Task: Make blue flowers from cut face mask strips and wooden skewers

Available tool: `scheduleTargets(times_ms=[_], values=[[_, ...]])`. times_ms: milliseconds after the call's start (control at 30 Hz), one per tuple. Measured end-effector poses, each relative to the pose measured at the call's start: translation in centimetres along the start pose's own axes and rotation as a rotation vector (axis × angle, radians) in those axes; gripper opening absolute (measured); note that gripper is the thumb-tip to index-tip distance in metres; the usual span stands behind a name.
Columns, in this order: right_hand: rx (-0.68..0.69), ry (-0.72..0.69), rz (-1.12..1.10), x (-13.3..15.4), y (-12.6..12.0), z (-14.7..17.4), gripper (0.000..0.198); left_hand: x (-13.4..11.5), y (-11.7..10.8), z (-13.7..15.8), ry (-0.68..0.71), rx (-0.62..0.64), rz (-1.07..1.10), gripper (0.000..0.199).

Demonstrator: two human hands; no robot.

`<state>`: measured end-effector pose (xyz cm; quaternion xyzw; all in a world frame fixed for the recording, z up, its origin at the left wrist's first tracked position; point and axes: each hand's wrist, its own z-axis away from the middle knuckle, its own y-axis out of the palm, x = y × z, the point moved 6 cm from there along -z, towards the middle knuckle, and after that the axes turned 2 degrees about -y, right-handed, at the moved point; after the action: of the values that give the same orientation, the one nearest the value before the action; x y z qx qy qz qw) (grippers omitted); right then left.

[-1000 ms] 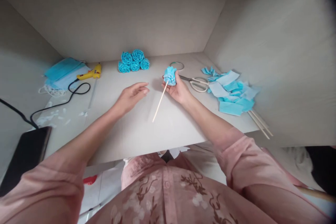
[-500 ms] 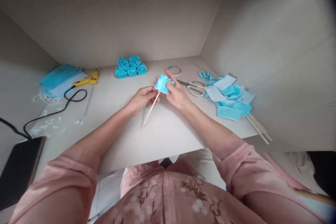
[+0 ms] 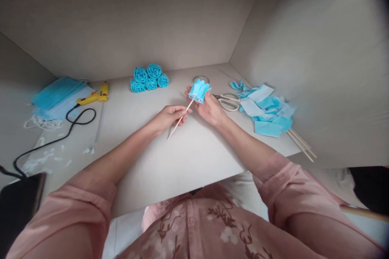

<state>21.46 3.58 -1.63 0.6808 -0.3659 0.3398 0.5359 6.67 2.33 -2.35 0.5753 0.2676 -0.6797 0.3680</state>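
A light-blue fabric flower point(image 3: 199, 91) with layered petals sits on the upper end of a thin wooden stick point(image 3: 174, 132). My left hand point(image 3: 173, 116) is closed, pinching the stick below the flower; the stick's pointed end sticks out toward me. Around the flower's side and underside curls my right hand point(image 3: 209, 107), its thumb near the petals and its fingers partly hidden behind them. Just right of that hand lie scissors point(image 3: 229, 102) with pale handles. A roll of tape point(image 3: 201, 79) rests behind the flower, partly covered by it.
Several finished blue roses point(image 3: 151, 77) are grouped at the back. At left are a yellow glue gun point(image 3: 94, 94), blue face masks point(image 3: 56, 95), white scraps point(image 3: 45, 158) and a dark phone-like slab point(image 3: 21, 198). Cut blue pieces point(image 3: 267, 109) and wooden sticks point(image 3: 300, 144) lie at right.
The flower has shifted slightly right and tipped more upright. My left hand has moved from the flower's base onto the stick, and my right hand's fingers have settled round the flower.
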Motion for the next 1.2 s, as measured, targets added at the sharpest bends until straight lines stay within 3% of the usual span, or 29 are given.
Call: scheduleTargets(times_ms=[167, 333, 500, 667, 800, 900, 967, 1067, 1200], values=[[-0.073, 0.063, -0.029, -0.7, -1.4, -0.2, 0.049, 0.1, -1.7, -0.3, -0.012, 0.002, -0.025, 0.037], [-0.18, 0.095, -0.094, -1.1, -2.6, -0.7, 0.041, 0.2, -4.8, -0.3, -0.066, -0.128, 0.01, 0.044], [-0.164, 0.122, -0.126, -1.2, -2.5, -0.8, 0.042, -0.3, -6.4, 0.0, -0.057, -0.185, -0.064, 0.039], [-0.15, 0.119, -0.112, -1.3, -2.4, -0.9, 0.042, -0.2, -7.5, 0.7, 0.048, -0.281, -0.505, 0.026], [-0.12, 0.129, -0.165, -1.6, -2.0, -1.0, 0.041, -0.5, -5.4, -0.1, 0.191, -0.336, -1.054, 0.018], [-0.092, 0.144, -0.214, -1.8, -1.6, -1.0, 0.038, -0.5, -3.8, -0.6, 0.079, -0.31, -1.339, 0.017], [-0.077, 0.147, -0.244, -1.8, -1.4, -1.1, 0.035, -0.7, -4.0, 0.1, -0.012, -0.302, -1.425, 0.019], [-0.068, 0.155, -0.288, -1.9, -1.4, -1.2, 0.032, -1.7, -7.0, 3.8, -0.135, -0.396, -1.515, 0.022], [-0.062, 0.163, -0.324, -2.0, -1.1, -1.3, 0.029, -3.1, -14.7, 12.4, -0.337, -0.664, -1.681, 0.026]])
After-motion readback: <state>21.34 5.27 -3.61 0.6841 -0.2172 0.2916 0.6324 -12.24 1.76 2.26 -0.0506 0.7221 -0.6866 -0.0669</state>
